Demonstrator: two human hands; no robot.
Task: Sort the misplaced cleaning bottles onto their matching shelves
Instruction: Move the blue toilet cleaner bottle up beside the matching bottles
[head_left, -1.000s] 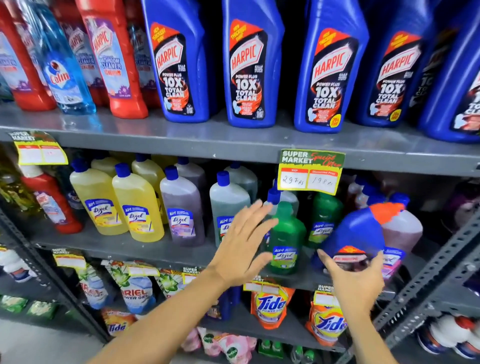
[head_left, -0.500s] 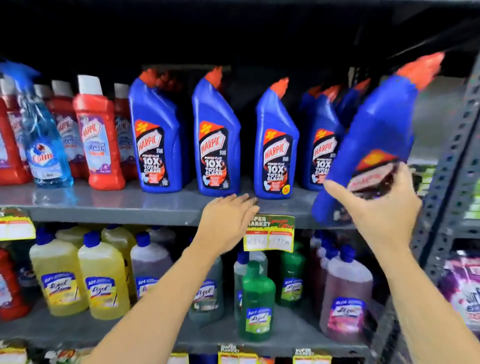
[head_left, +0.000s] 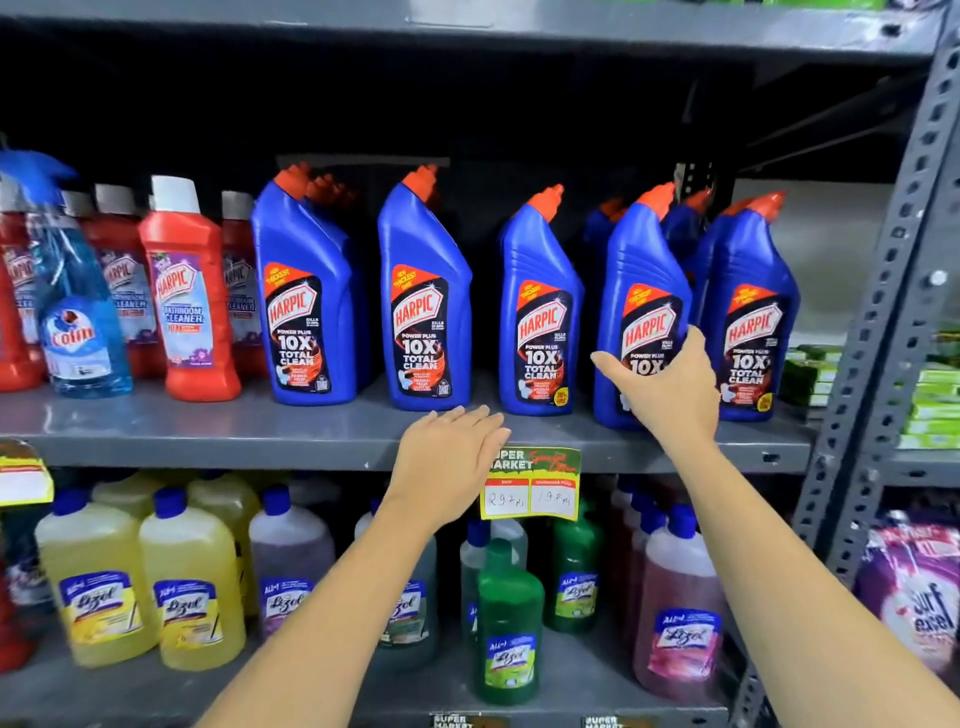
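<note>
On the upper grey shelf (head_left: 208, 431), your right hand (head_left: 670, 395) grips the blue Harpic bottle (head_left: 641, 312), upright between two others near the shelf's right end. Your left hand (head_left: 447, 462) hovers flat at the front lip, fingers loose, holding nothing.

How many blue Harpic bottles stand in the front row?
5: far left, next, middle, one under the right hand at, far right. More stand behind, partly hidden.
</note>
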